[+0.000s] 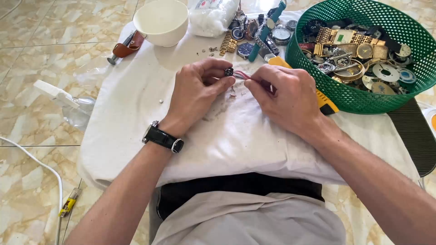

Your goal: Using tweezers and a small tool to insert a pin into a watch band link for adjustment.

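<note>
Nearest, the left hand (200,93), a black wristwatch (162,137) on its wrist, pinches a small dark watch part (229,71) between thumb and forefinger over the middle of the white cloth (136,113). Just beside it, the right hand (286,97) is closed around a thin red-handled tool (243,75) whose tip meets the part. Toward the cloth's far right corner sits a green basket (363,97) filled with watch cases and dials. At the far edge lie loose watches (265,36), a bag of cotton (213,16) and a white bowl (161,20); a brown-sheathed tool (126,46) rests at the far left corner.
</note>
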